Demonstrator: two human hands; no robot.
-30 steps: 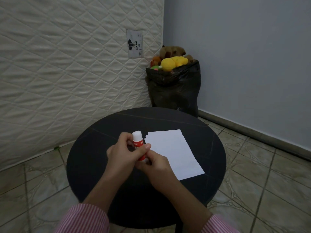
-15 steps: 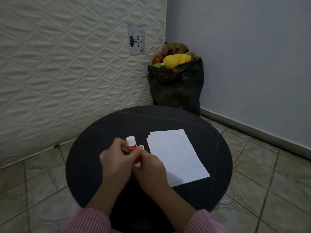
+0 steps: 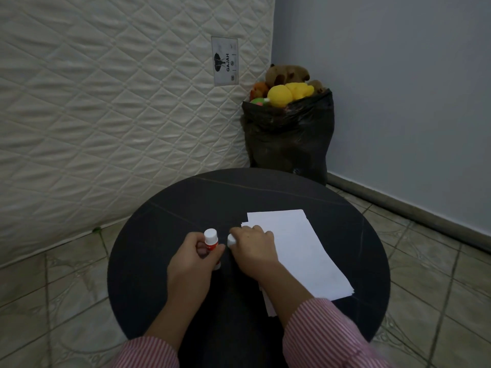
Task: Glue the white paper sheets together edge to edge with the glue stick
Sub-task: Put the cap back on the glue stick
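Observation:
My left hand [image 3: 195, 257] grips a red and white glue stick [image 3: 211, 241] above the left middle of the round black table [image 3: 159, 274], white end pointing up. Just to its right, my right hand [image 3: 253, 252] pinches a small white piece [image 3: 230, 240], which looks like the stick's cap, apart from the stick. A stack of white paper sheets [image 3: 297, 251] lies flat on the table's right half, its left edge partly hidden under my right hand and sleeve.
A quilted cream mattress [image 3: 106, 115] leans against the wall on the left. A black bag [image 3: 289, 139] filled with soft toys stands in the corner behind the table. Tiled floor surrounds the table.
My hands were together on the glue stick; now they have drawn apart, the right one coming away with the small white piece. The view has tilted slightly.

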